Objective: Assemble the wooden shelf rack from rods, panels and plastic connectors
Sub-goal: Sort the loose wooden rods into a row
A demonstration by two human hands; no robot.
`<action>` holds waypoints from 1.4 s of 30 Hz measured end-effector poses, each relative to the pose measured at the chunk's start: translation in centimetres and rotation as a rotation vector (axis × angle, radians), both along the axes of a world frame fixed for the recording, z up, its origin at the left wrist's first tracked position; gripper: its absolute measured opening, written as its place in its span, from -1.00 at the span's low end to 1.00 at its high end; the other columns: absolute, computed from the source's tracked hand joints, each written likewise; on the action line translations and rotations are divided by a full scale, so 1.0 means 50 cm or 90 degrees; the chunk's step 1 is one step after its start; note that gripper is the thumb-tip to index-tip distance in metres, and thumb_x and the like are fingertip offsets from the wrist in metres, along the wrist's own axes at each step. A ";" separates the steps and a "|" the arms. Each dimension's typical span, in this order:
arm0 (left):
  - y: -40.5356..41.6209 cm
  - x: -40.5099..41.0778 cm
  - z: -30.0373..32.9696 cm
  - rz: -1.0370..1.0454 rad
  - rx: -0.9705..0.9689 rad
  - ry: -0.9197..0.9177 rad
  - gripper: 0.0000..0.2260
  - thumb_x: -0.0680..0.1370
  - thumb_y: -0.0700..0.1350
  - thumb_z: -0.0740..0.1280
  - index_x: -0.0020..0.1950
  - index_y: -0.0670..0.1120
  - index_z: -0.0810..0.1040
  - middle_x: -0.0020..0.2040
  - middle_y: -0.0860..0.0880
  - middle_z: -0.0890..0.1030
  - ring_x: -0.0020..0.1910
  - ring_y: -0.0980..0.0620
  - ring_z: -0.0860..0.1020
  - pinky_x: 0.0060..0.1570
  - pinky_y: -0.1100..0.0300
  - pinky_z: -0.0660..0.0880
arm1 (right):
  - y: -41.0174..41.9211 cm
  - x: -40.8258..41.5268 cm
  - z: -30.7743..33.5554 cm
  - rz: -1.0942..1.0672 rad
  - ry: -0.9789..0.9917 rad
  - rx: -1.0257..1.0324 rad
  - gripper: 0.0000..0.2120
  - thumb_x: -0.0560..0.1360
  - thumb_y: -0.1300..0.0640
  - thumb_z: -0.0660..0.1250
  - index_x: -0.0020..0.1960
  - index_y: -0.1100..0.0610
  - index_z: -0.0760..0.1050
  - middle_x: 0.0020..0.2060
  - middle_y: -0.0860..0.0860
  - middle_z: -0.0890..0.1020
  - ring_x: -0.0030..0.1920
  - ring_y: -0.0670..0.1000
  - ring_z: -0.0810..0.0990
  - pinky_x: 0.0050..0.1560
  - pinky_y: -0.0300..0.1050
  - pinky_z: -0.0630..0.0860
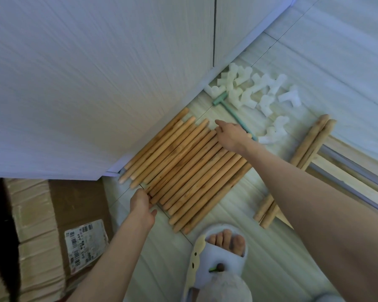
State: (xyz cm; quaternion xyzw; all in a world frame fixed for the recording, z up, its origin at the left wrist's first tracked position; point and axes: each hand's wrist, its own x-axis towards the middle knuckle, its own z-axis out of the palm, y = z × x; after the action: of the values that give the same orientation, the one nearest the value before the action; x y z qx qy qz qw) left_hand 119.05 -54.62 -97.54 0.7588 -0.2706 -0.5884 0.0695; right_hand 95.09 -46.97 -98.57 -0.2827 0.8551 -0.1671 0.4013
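Wooden rods (183, 168) lay side by side; left hand (142, 205) and right hand (231, 136), fingers relaxed, touched opposite ends, best squared gently.

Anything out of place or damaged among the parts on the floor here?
Nothing looks damaged. The rods lie in a row with uneven ends, both hands on them: left hand, right hand. The white connectors sit in a loose heap, partly over the green mallet.

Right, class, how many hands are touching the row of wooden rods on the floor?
2. The left hand touches the near ends of the rods, by the cardboard box; the right hand rests on their far ends, beside the green mallet.
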 end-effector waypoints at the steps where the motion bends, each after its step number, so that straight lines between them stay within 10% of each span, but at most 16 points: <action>1: 0.000 0.000 0.000 -0.001 0.000 0.001 -0.65 0.63 -0.16 -0.01 0.36 -0.17 0.37 0.13 -0.10 0.44 0.23 -0.10 0.40 0.33 -0.05 0.25 | 0.000 0.002 0.002 0.001 -0.010 -0.002 -0.55 0.64 0.09 -0.08 0.53 0.08 0.05 0.43 0.20 0.29 0.46 0.19 0.16 0.39 0.03 0.17; 10: 0.006 -0.001 0.008 0.005 -0.006 0.014 -0.62 0.62 -0.21 -0.03 0.41 -0.17 0.31 0.14 -0.11 0.46 0.25 -0.07 0.42 0.31 -0.06 0.26 | 0.010 -0.035 0.016 -0.278 -0.090 -0.157 -0.56 0.66 0.15 -0.09 0.53 0.10 0.02 0.40 0.12 0.32 0.33 0.12 0.37 0.04 -0.42 0.27; 20: 0.006 0.001 0.019 0.046 -0.011 -0.012 -0.61 0.61 -0.24 -0.03 0.43 -0.19 0.27 0.33 -0.23 0.41 0.27 -0.13 0.44 0.32 -0.08 0.29 | 0.020 -0.056 0.013 -0.332 -0.161 -0.147 -0.46 0.56 0.35 -0.01 0.52 0.14 0.05 0.41 0.16 0.33 0.39 0.10 0.32 0.40 0.01 0.30; 24: 0.023 0.013 0.033 -0.005 -0.041 -0.013 -0.63 0.63 -0.22 -0.04 0.42 -0.23 0.28 0.31 -0.21 0.43 0.13 -0.08 0.45 0.26 0.02 0.33 | 0.022 -0.055 0.027 -0.345 -0.149 -0.197 -0.51 0.59 0.29 -0.03 0.52 0.15 0.06 0.32 0.11 0.44 0.04 0.01 0.50 0.28 -0.01 0.43; 32: 0.046 0.014 0.027 -0.063 -0.013 -0.031 -0.71 0.63 -0.21 -0.02 0.26 -0.23 0.39 0.18 -0.22 0.49 0.06 -0.08 0.45 0.23 0.10 0.34 | 0.056 -0.032 0.006 -0.233 0.001 -0.100 -0.58 0.63 0.20 -0.02 0.48 0.17 0.17 0.31 0.15 0.45 0.25 0.12 0.45 0.04 -0.24 0.28; 37: 0.025 -0.002 0.017 -0.059 -0.020 -0.035 -0.70 0.64 -0.19 0.02 0.26 -0.21 0.44 -0.12 -0.08 0.52 -0.19 0.00 0.45 -0.16 0.21 0.41 | 0.060 -0.024 -0.006 -0.124 0.059 -0.069 -0.56 0.60 0.25 -0.01 0.48 0.20 0.17 0.35 0.18 0.42 0.33 0.17 0.39 0.18 -0.13 0.33; 42: 0.031 -0.003 0.011 -0.059 -0.011 -0.037 -0.67 0.64 -0.17 0.01 0.32 -0.21 0.42 0.17 -0.18 0.52 0.05 -0.04 0.48 0.05 0.13 0.41 | 0.064 -0.028 -0.009 -0.098 0.055 -0.067 -0.56 0.60 0.26 -0.03 0.48 0.19 0.18 0.41 0.15 0.35 0.40 0.16 0.30 0.33 -0.08 0.26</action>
State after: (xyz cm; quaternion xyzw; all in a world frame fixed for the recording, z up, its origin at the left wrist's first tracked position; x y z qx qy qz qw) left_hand 118.91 -53.08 -96.98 0.7614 -0.3123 -0.5666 0.0409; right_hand 93.71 -43.75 -99.00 -0.2439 0.8806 -0.2299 0.3350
